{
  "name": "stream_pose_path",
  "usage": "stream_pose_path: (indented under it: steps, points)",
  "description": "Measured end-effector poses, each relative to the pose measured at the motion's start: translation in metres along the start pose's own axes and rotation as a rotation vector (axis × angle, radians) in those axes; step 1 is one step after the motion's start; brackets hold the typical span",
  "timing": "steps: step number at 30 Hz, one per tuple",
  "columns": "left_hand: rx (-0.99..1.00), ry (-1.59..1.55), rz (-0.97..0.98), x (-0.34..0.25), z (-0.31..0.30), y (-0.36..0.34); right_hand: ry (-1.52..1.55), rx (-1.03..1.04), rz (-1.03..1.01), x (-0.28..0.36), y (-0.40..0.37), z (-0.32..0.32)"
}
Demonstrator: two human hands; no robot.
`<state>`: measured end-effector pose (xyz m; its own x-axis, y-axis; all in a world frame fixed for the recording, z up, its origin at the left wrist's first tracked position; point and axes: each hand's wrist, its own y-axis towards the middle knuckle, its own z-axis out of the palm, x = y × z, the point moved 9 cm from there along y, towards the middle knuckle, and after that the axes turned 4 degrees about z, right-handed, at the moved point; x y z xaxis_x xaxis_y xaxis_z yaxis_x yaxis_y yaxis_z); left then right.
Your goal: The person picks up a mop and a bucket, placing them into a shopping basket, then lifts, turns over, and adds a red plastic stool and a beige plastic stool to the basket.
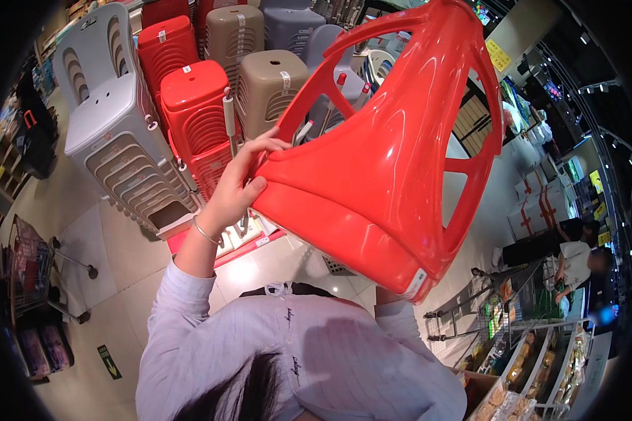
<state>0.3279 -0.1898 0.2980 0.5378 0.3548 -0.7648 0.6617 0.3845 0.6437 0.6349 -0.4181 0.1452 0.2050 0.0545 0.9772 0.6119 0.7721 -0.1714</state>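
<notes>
A glossy red plastic chair [372, 175] fills the upper middle of the head view, held tilted in front of my body. It has large openings at both sides and a small white label near its lower corner. My left hand [240, 179] is closed on its left edge, thumb on the near side, a bracelet at the wrist. My right hand is hidden behind the chair; only the right sleeve [398, 324] shows below it.
Stacked grey chairs [109, 116], red stools [193, 91] and beige stools [270, 77] stand ahead to the left. Shopping carts are at the left [38, 274] and right [481, 298]. A person [576, 266] is beside the right cart. Packaged food racks [534, 368] stand at lower right.
</notes>
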Motion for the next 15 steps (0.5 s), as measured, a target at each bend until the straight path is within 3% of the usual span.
stream_pose_path:
  steps: [3,9,12,13,15]
  points:
    - [0.107,-0.038,0.035,-0.018,0.028,-0.007,0.026,0.012,-0.003,0.011,-0.008,0.007]
    - [0.368,0.474,0.321,-0.086,0.104,0.008,0.073,0.029,-0.005,0.030,-0.026,0.022]
    - [0.524,0.404,0.429,-0.117,0.134,0.012,0.088,0.033,-0.011,0.043,-0.035,0.028]
    - [0.527,0.395,0.430,-0.123,0.139,0.016,0.094,0.027,-0.009,0.046,-0.041,0.028]
    - [0.573,0.223,0.238,-0.121,0.148,0.026,0.112,0.012,-0.010,0.050,-0.054,0.027]
